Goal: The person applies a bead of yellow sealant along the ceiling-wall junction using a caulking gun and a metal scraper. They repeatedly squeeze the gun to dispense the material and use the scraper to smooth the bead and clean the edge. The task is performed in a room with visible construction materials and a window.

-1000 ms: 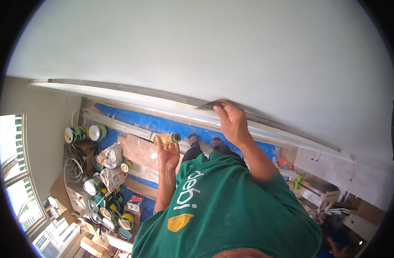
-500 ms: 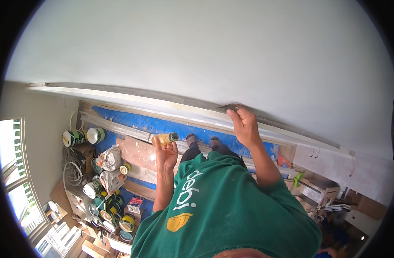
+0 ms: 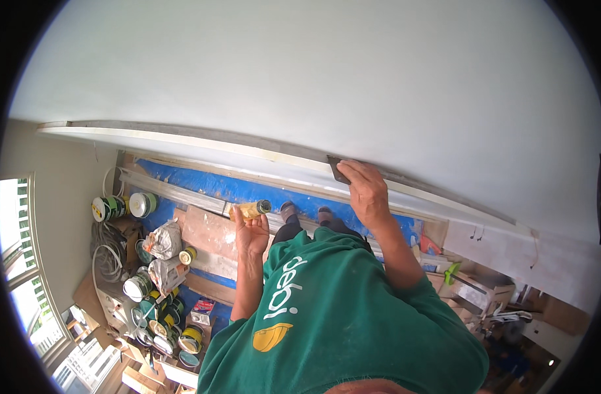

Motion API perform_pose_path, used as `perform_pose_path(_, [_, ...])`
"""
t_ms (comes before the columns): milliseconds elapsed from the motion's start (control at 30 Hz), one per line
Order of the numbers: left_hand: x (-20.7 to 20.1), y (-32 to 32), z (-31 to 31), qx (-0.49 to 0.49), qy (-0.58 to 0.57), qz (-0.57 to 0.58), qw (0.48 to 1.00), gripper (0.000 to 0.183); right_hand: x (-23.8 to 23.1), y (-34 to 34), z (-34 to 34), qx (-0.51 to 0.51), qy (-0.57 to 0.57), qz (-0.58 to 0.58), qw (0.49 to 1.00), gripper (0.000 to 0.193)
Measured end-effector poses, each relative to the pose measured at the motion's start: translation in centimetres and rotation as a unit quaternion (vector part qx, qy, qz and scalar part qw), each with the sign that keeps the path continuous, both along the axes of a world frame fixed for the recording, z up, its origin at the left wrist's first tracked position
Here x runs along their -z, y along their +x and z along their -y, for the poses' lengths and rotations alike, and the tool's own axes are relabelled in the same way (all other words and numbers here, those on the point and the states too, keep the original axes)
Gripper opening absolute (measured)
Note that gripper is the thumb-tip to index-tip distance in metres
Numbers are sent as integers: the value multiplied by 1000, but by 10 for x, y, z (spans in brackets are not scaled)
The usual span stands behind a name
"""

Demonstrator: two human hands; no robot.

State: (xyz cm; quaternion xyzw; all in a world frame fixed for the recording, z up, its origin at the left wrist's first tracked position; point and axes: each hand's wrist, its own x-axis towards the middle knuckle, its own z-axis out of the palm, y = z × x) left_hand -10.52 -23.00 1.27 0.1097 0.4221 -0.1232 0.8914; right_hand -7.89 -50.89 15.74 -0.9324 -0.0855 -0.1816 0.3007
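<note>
My left hand (image 3: 252, 234) holds a short yellowish cylinder (image 3: 246, 211) with a dark greenish round end, its exact kind unclear. It lies sideways in my raised fingers, below the ledge. My right hand (image 3: 368, 194) pinches a thin dark scraper blade (image 3: 338, 169) between thumb and fingers. The blade tilts across the front edge of the long white ledge (image 3: 202, 143), close to the grey strip (image 3: 241, 140) between ledge and wall. Above the ledge rises a pale smooth wall (image 3: 313, 72).
Blue sheeting (image 3: 182, 178) and long boards (image 3: 205, 230) cover the floor below. To the left stand several paint buckets (image 3: 143, 205), sacks (image 3: 162, 241) and a cable coil (image 3: 108, 253), near a window (image 3: 18, 230). Wooden pieces and a bright green object (image 3: 451, 272) lie to the right.
My right hand has turned the scraper from lying nearly flat along the grey strip to slanting over the ledge's front edge, slightly left. My left hand has barely moved.
</note>
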Motion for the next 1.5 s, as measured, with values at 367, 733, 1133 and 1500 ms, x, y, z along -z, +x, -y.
perform_pose_path(367, [-9, -1, 7, 16, 43, 12, 999, 56, -41, -30, 12, -47, -2, 8, 999, 32])
perform_pose_path(733, [3, -3, 1, 17, 16, 5, 1000, 55, -7, -4, 13, 106, 124, -107, 981, 15])
perform_pose_path(1133, [16, -7, -4, 19, 44, -2, 999, 58, -19, 3, 6, 103, 158, -63, 980, 15])
perform_pose_path(1500, [5, 3, -4, 32, 67, 19, 997, 56, 3, 1, 16, 111, 117, -138, 977, 16])
